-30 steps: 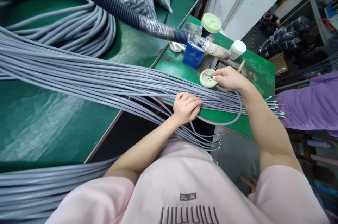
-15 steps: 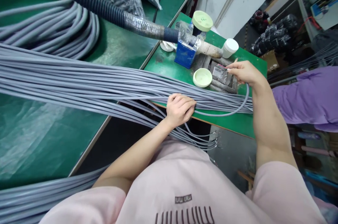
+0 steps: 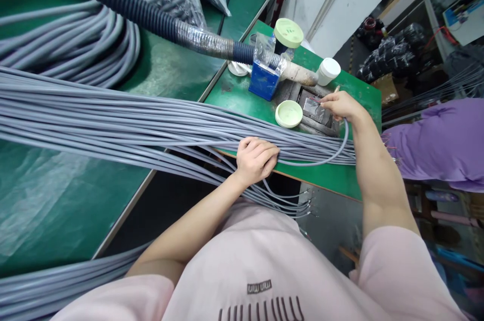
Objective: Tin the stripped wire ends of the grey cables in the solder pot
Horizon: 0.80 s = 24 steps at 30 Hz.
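Observation:
My right hand [image 3: 342,105] pinches the end of a grey cable [image 3: 328,162], which loops down from it toward the bundle. The thin wires at that end reach over a shiny silver metal surface, probably a solder pot [image 3: 313,109]. My left hand [image 3: 257,159] is closed at the near edge of a long bundle of grey cables [image 3: 159,119], its fingers curled round one or more of them. A shallow pale-green dish [image 3: 289,114] sits just left of the pot. Cable ends with bared tips [image 3: 308,202] hang below the table edge.
A ribbed exhaust hose [image 3: 151,16] runs over the green table to a blue box [image 3: 263,79] and ends above the pot. Behind are a white cup [image 3: 328,70] and a green-lidded container [image 3: 288,33]. Coiled cable [image 3: 113,49] lies left. A person in a purple garment [image 3: 442,144] is at the right.
My right hand has shifted slightly left and down with the cable end, its wires now over the metal surface. My left hand stays on the bundle. The camera view moved a little.

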Tool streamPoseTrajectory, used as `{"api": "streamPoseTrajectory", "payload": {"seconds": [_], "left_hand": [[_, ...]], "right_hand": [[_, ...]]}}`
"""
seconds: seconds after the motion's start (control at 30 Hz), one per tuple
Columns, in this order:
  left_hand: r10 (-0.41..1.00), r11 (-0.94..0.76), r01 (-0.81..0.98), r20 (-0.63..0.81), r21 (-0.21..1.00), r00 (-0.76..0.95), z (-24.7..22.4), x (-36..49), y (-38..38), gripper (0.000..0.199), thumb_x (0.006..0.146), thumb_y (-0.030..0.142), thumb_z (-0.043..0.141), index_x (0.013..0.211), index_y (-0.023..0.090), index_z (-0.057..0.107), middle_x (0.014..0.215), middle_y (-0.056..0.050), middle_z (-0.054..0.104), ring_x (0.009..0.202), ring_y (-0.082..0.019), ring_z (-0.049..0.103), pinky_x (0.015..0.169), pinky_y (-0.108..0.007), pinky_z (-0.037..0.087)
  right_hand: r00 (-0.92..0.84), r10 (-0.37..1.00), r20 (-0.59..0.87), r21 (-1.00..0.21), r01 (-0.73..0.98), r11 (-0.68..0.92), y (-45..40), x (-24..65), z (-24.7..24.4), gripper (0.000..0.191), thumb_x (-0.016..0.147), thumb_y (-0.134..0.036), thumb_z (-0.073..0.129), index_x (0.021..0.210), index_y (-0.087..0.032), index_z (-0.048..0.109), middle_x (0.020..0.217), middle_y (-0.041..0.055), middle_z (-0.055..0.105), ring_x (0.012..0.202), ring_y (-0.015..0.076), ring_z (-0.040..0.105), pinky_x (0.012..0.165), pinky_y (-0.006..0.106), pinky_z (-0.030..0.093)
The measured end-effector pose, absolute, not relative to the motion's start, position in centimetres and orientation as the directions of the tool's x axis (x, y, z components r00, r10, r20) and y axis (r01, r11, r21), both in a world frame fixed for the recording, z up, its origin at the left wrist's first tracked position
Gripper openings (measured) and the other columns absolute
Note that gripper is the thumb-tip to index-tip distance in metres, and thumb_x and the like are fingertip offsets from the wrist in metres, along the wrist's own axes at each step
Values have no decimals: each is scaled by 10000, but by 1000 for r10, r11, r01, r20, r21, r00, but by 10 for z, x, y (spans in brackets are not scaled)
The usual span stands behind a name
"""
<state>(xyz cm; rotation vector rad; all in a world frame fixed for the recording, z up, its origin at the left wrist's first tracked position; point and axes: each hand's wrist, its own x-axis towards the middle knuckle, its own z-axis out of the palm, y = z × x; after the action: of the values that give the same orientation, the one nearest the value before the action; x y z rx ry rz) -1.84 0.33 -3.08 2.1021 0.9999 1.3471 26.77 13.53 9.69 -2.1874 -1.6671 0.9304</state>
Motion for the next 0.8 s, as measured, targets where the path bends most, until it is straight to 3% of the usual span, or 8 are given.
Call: {"api": "streamPoseTrajectory", "payload": {"seconds": [0.37, 0.8], "left_hand": [[617, -754, 429, 759, 496, 207, -18, -16, 4, 180, 820, 171, 618, 979, 248, 656, 908, 5, 761, 853, -171, 683, 883, -378, 384], [600, -767, 421, 774, 484, 203, -18, -17, 4, 192, 819, 161, 616, 988, 246, 649, 906, 0, 759, 848, -175, 684, 885, -381, 392]], "right_hand": [[156, 912, -381, -471, 816, -336, 139, 268, 95, 232, 744, -212, 715, 934, -80, 724, 342, -68, 429, 272, 80, 366, 357, 223, 289], [136, 940, -312, -542, 787, -294, 126, 264, 106, 238, 774, -183, 636, 982, -103, 721, 349, -76, 395, 280, 76, 335, 367, 221, 248]]}}
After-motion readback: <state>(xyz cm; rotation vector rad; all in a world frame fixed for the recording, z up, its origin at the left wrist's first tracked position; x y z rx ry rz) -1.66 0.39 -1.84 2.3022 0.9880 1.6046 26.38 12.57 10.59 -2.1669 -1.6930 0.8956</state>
